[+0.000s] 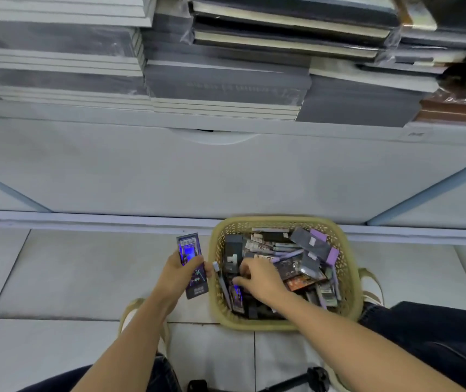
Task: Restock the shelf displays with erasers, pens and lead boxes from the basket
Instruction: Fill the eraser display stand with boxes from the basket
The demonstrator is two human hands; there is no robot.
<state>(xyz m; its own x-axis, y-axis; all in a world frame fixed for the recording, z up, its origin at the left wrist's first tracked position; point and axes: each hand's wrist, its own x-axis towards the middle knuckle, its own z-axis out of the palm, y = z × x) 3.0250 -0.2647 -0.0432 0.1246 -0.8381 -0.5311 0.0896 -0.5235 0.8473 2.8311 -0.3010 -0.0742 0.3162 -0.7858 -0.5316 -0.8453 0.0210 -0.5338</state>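
Observation:
A yellow plastic basket point(347, 281) stands on the tiled floor in front of the shelf unit, filled with several packs of pens, erasers and lead boxes. My left hand point(179, 274) holds a dark purple pack point(192, 265) upright, just left of the basket. My right hand point(257, 280) reaches into the basket with its fingers curled down among the packs, touching a purple pack point(236, 297) near the left wall. Whether the fingers grip that pack is hidden by the hand.
A white cabinet front point(226, 176) rises behind the basket. On top of it lie stacks of wrapped notebooks and sketch pads point(226, 80). Dark trouser legs point(438, 335) flank the basket, and a black stand point(311, 377) lies at the bottom edge.

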